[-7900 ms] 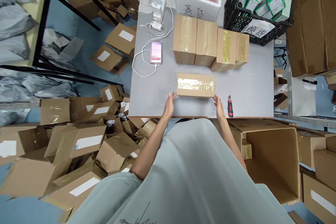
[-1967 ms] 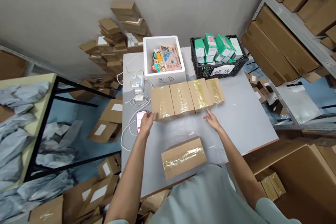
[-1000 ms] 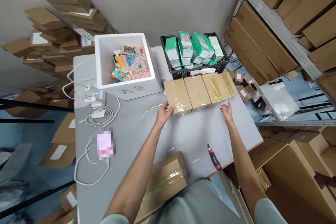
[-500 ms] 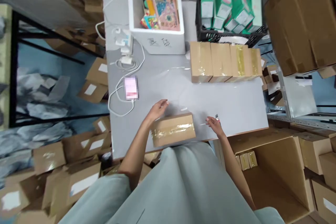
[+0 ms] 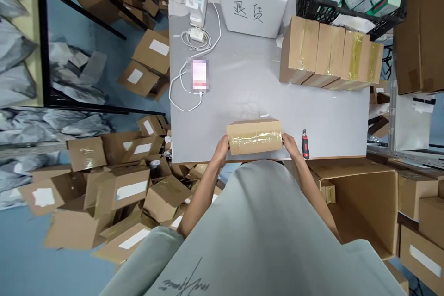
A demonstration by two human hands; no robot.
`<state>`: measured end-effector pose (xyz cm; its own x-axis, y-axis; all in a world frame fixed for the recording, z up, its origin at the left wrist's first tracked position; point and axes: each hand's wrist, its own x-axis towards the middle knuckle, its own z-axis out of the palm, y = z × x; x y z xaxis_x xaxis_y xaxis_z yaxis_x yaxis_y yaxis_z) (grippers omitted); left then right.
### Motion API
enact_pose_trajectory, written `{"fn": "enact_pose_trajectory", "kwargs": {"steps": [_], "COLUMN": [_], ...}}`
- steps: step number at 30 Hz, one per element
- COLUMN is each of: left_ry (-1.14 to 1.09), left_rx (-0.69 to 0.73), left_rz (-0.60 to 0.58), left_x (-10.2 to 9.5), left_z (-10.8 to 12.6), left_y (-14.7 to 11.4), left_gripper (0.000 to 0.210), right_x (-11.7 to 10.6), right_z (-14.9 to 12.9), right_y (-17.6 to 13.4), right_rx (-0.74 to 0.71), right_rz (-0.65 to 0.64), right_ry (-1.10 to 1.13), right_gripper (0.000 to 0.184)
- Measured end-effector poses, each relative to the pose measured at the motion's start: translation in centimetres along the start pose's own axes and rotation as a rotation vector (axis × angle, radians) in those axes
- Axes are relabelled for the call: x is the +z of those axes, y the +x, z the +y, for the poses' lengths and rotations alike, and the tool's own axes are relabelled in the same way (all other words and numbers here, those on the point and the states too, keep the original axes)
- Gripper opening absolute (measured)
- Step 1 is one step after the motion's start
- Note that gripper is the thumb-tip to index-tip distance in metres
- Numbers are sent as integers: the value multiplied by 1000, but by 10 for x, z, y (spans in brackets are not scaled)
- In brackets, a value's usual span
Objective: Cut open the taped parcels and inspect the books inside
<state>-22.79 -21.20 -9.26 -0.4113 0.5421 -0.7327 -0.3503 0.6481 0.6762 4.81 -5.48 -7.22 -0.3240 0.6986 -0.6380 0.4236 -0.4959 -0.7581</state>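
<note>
A long cardboard box (image 5: 255, 138), with shiny tape along its top, is at the front edge of the grey table. My left hand (image 5: 222, 148) grips its left end, and my right hand (image 5: 290, 143) grips its right end. Both hands are closed on the box, though some fingers are hidden behind its ends. Just right of my right hand lies a red and black box cutter (image 5: 305, 144) on the tabletop.
Taped cartons (image 5: 329, 55) stand in a row before a black crate (image 5: 312, 0) of green boxes. A white foam bin (image 5: 255, 14) stands at the back. Left lie a phone (image 5: 199, 75) and white cables. A big open carton (image 5: 364, 208) is below right; empty boxes crowd the left floor.
My hands, earlier apart from the box, now hold its two ends. The box cutter, earlier by my right hand, now lies on the table. The view has shifted.
</note>
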Motion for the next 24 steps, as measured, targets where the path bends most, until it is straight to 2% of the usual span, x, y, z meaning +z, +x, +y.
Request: {"fn": "enact_pose_trajectory", "kwargs": {"steps": [2,4,8,11,17,20,24], "left_ry": [-47,-54,-2,13,27,36,38], "left_rx": [24,124,274,307,342,349,307], "left_rz": [-30,-101,-218,-238,-225,-233,-291], "left_x": [0,-3,-6,-6,-15,-17,-6], "left_z": [5,12,25,31,30,26,19], "left_y": [-1,0,0,-4,-15,-16,-12], "left_gripper": [57,60,73,73,73,74,72], "right_x": [-6,-14,-24,-23,-17,-19,-24], "right_z": [-6,-11,-13,-12,-9,-6,5], "right_y": [-8,-16,-29,-34,-40,-39,-31], "right_rx": [-44,-110,-204,-198,-155,-81,-30], "right_rz": [15,19,68,127,162,200,224], "right_ry": [19,38,24,-4,49,23,-73], "right_gripper": [57,52,59,60,56,64,74]}}
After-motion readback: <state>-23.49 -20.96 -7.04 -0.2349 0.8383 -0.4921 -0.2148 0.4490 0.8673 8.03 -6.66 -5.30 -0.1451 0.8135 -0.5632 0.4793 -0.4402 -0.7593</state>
